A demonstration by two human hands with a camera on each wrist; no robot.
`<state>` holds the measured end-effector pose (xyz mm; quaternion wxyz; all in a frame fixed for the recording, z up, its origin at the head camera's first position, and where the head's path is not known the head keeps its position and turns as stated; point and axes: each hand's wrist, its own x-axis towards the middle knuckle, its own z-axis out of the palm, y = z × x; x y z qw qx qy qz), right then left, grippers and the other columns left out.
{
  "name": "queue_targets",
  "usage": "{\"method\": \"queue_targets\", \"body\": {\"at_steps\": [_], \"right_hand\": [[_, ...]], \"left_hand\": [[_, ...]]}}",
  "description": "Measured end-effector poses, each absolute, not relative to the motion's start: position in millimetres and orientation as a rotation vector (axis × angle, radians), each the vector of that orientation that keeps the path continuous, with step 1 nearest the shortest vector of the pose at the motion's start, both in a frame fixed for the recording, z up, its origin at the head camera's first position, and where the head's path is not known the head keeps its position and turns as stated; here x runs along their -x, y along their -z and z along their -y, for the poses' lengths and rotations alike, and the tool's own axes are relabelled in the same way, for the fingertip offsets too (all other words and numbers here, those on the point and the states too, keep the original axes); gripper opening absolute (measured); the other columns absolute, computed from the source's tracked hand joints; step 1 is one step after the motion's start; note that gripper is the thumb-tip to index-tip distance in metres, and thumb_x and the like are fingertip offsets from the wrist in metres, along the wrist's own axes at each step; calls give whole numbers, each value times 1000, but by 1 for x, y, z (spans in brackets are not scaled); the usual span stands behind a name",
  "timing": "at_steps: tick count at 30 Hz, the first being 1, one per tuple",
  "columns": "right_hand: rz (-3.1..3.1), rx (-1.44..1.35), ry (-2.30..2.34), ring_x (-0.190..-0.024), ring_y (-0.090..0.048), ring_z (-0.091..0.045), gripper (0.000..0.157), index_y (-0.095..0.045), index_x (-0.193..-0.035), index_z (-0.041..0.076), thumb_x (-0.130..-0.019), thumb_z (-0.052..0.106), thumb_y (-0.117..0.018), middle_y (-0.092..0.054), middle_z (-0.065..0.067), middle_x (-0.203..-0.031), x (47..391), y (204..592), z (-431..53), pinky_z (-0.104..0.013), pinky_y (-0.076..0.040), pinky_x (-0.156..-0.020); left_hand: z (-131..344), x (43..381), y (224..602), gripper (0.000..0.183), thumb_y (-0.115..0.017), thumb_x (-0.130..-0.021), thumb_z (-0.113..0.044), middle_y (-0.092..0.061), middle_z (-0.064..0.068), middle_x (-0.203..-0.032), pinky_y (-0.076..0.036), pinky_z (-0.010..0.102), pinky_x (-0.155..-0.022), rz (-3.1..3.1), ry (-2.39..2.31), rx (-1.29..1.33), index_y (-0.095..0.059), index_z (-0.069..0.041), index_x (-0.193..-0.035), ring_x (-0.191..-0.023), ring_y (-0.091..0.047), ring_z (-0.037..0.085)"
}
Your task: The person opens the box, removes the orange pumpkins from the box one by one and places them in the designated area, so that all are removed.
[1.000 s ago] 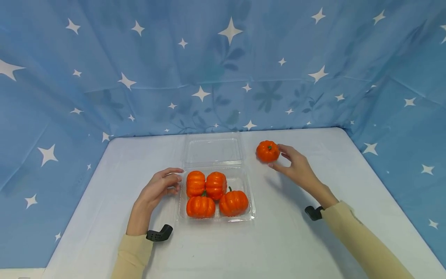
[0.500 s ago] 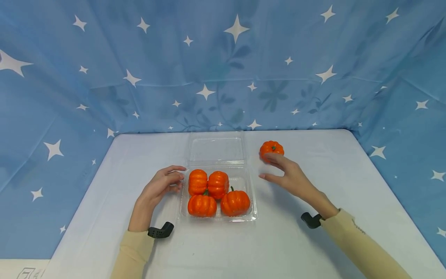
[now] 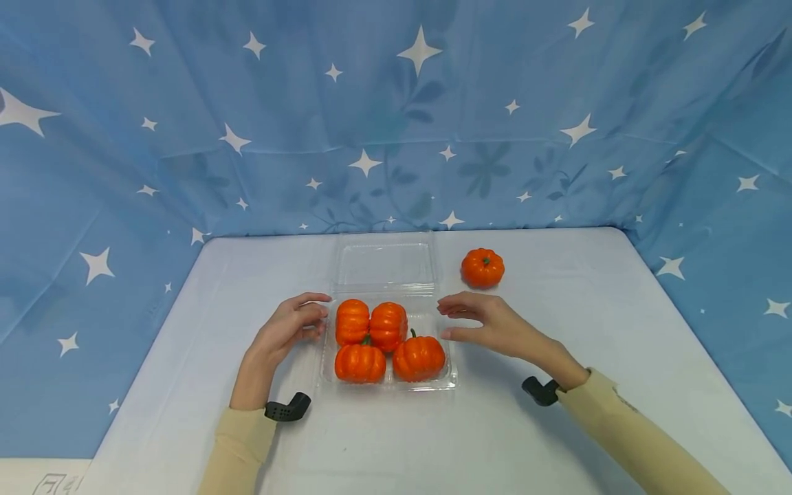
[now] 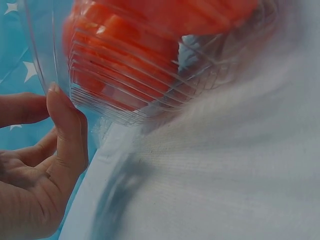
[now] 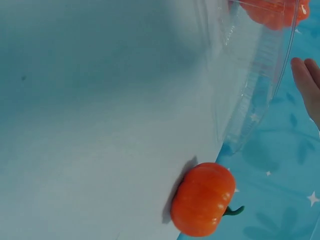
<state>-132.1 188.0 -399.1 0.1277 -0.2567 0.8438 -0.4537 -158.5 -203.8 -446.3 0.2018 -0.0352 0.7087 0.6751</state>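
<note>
Several orange toy pumpkins [image 3: 388, 326] sit in the base of a clear plastic clamshell box [image 3: 396, 386], whose lid [image 3: 386, 264] lies folded back. My left hand [image 3: 287, 328] holds the box's left rim near the hinge. In the left wrist view, its thumb [image 4: 67, 127] lies against that rim and a finger bends behind. Beside the right rim hovers my right hand [image 3: 485, 323], thumb and fingers apart, with nothing held. Whether its fingertips touch the box cannot be told. Another pumpkin [image 3: 482, 268] with a green stem stands on the table behind this hand.
A white cloth covers the table [image 3: 396, 440]. Blue curtain [image 3: 278, 185] with white stars encloses its back and sides. Each wrist wears a black camera [image 3: 289, 407].
My right hand has drawn away from the lone pumpkin, leftward and nearer, to the box's right rim. The pumpkin stays put. My left hand keeps its place; the view has shifted slightly.
</note>
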Motion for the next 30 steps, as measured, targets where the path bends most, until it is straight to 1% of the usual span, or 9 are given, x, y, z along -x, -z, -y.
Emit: {"method": "queue_targets", "body": {"at_steps": [3, 9, 15, 24, 30], "right_hand": [[-2431, 774, 1290, -123, -65, -39, 55, -61, -137, 0, -91, 25, -79, -66, -20, -133, 133, 398, -183, -56, -51, -102], [-2404, 833, 1220, -122, -65, -37, 55, -61, -136, 0, -93, 31, -77, -67, -19, -133, 135, 400, -172, -55, -52, -102], [-2395, 869, 1066, -122, -66, -34, 61, -60, -137, -1, -93, 37, -77, -66, -17, -134, 138, 400, -157, -50, -53, -103], [-2358, 900, 897, -122, -66, -31, 67, -59, -138, -3, -91, 41, -78, -66, -15, -135, 140, 396, -147, -47, -53, -103], [-2329, 897, 761, -122, -63, -29, 66, -62, -136, -2, -92, 46, -75, -67, -12, -133, 140, 398, -140, -46, -53, -105]], "left_hand": [[202, 159, 446, 44, -59, -101, -11, -60, 1, -78, -53, 24, -65, -1977, -1890, 101, -48, 6, -140, -70, -57, 14], [202, 158, 445, 43, -58, -102, -10, -60, 1, -78, -53, 25, -65, -1984, -1882, 101, -48, 6, -140, -69, -57, 14], [203, 157, 446, 44, -58, -101, -10, -58, 2, -78, -53, 25, -64, -1998, -1879, 98, -49, 6, -140, -69, -56, 14], [202, 157, 446, 44, -58, -101, -11, -59, 2, -77, -54, 25, -64, -1980, -1894, 108, -49, 6, -140, -68, -57, 15], [202, 158, 446, 43, -58, -101, -11, -59, 2, -77, -54, 25, -64, -1972, -1899, 107, -49, 6, -140, -68, -57, 15]]}}
